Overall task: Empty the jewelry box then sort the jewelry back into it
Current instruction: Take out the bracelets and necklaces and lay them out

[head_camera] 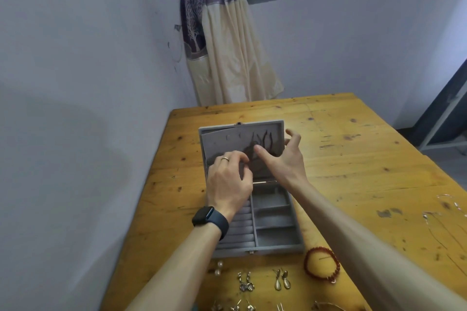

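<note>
While the grey jewelry box point(255, 222) stands open on the wooden table point(353, 159), the right hand point(285, 159) grips its raised lid point(276, 126) at the right edge, thumb on the inner panel point(219, 144), fingers behind. The left hand point(228, 180), wearing a ring point(225, 158) and a smartwatch point(204, 216), rests curled fingers on that panel; whether they pinch anything cannot be told. A red bead bracelet point(306, 264) and several earrings point(281, 281) lie just in front of the box.

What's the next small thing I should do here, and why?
Probably draw the dark cords off the lid with your left hand while the right hand steadies it. The tray compartments look empty and earrings already lie on the table, so the cords seem the last pieces inside.
</note>
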Motion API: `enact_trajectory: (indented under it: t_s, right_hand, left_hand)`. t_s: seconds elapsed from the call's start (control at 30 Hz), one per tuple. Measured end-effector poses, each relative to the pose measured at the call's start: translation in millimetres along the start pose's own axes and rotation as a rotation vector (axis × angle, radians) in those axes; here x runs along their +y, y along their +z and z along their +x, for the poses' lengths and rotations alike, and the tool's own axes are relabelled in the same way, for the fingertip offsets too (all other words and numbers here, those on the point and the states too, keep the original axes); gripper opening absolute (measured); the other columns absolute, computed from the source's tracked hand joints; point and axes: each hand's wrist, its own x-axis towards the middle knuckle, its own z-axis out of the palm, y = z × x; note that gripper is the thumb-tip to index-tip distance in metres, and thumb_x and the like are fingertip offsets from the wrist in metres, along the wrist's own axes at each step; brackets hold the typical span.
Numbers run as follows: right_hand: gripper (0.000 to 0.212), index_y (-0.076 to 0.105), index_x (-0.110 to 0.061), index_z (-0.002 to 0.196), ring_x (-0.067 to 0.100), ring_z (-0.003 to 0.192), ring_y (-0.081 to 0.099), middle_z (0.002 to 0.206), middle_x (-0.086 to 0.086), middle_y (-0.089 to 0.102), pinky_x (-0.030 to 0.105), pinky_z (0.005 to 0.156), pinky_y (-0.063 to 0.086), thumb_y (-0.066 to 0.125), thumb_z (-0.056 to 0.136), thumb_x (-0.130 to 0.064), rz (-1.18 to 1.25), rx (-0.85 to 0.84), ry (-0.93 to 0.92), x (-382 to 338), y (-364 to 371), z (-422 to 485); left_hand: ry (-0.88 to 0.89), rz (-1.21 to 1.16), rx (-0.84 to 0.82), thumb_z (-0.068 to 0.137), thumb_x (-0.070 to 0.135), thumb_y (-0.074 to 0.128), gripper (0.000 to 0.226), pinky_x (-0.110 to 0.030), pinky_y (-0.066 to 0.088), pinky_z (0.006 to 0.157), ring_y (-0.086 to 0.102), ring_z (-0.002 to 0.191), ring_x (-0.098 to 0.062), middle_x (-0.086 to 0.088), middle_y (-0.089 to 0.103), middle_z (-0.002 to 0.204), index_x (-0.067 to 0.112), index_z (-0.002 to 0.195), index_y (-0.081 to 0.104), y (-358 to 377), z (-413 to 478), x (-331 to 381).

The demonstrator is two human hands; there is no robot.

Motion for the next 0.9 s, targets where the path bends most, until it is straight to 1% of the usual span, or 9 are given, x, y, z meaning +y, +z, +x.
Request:
enact_trajectory:
  t_s: [0.07,0.17,0.33,0.47,0.53,0.6,0.73,0.83,0.9]
  right_hand:
    - [0.105,0.021,-0.024,0.144,0.023,0.121,0.057,0.134,0.004,0.055,0.044,0.101,0.049,0.075,0.065,-0.067,-0.053,0.006,0.033,-2.5,6.9,0.5]
    - [0.101,0.025,-0.02,0.14,0.028,0.122,0.052,0.134,0.007,0.05,0.047,0.1,0.047,0.078,0.065,-0.062,-0.169,0.042,0.026,-4.2,14.8,1.2]
    - [0.089,0.031,-0.016,0.138,0.027,0.117,0.052,0.127,0.007,0.051,0.043,0.096,0.047,0.082,0.071,-0.043,-0.201,0.039,-0.034,0.4,12.1,2.6]
    - [0.072,0.041,-0.02,0.129,0.022,0.105,0.058,0.113,0.001,0.059,0.035,0.084,0.049,0.083,0.072,-0.032,-0.132,-0.014,-0.064,5.9,-1.0,6.7]
    - [0.067,0.046,-0.022,0.128,0.02,0.101,0.061,0.109,-0.002,0.062,0.031,0.082,0.049,0.083,0.073,-0.029,-0.104,-0.045,-0.066,7.6,-8.8,7.6]
    - [0.065,0.049,-0.026,0.128,0.019,0.099,0.064,0.108,-0.003,0.064,0.033,0.085,0.053,0.082,0.073,-0.028,-0.086,-0.065,-0.071,8.7,-15.3,8.4]
    - [0.064,0.052,-0.032,0.129,0.012,0.093,0.068,0.111,-0.006,0.067,0.029,0.082,0.056,0.082,0.073,-0.027,-0.057,-0.11,-0.065,11.5,-23.6,9.1]
    - [0.056,0.054,-0.038,0.123,0.008,0.093,0.068,0.109,-0.009,0.068,0.031,0.084,0.058,0.08,0.075,-0.029,-0.024,-0.128,-0.056,12.9,-27.3,8.1]
    - [0.053,0.056,-0.035,0.125,0.009,0.096,0.067,0.109,-0.009,0.067,0.025,0.079,0.056,0.079,0.078,-0.031,0.005,-0.127,-0.043,12.2,-27.8,6.3]
  left_hand:
    - [-0.08,0.089,-0.054,0.088,0.027,0.058,0.032,-0.037,0.046,0.089,0.057,0.106,-0.021,0.001,0.066,0.112,0.021,0.119,0.06,-3.1,4.0,-1.8]
    - [-0.137,0.166,-0.163,0.092,0.034,0.053,0.044,-0.039,0.041,0.097,0.053,0.118,-0.024,-0.001,0.064,0.125,0.019,0.133,0.054,-4.5,7.9,0.7]
    - [-0.15,0.149,-0.232,0.092,0.038,0.051,0.034,-0.039,0.039,0.098,0.055,0.113,-0.022,0.002,0.069,0.116,0.027,0.121,0.063,-2.8,12.7,8.8]
    - [-0.199,0.09,-0.323,0.092,0.04,0.049,0.033,-0.042,0.03,0.101,0.053,0.117,-0.021,0.003,0.068,0.115,0.03,0.119,0.065,0.4,16.1,17.5]
    - [-0.199,0.096,-0.341,0.091,0.041,0.048,0.033,-0.044,0.028,0.098,0.053,0.115,-0.021,0.003,0.069,0.112,0.031,0.117,0.066,2.5,18.6,22.1]
    - [-0.205,0.074,-0.355,0.091,0.042,0.047,0.033,-0.044,0.027,0.096,0.055,0.114,-0.021,0.004,0.07,0.111,0.032,0.116,0.066,4.9,21.6,26.7]
    - [-0.186,0.074,-0.383,0.09,0.042,0.047,0.034,-0.043,0.026,0.094,0.057,0.111,-0.02,0.007,0.071,0.112,0.033,0.118,0.065,5.3,22.4,33.6]
    - [-0.145,0.137,-0.319,0.091,0.038,0.048,0.03,-0.043,0.028,0.095,0.057,0.11,-0.018,0.007,0.069,0.112,0.032,0.116,0.064,1.2,20.3,33.3]
    - [-0.131,0.166,-0.24,0.091,0.036,0.049,0.025,-0.042,0.03,0.095,0.057,0.107,-0.018,0.008,0.068,0.109,0.031,0.111,0.063,-2.0,20.0,31.7]
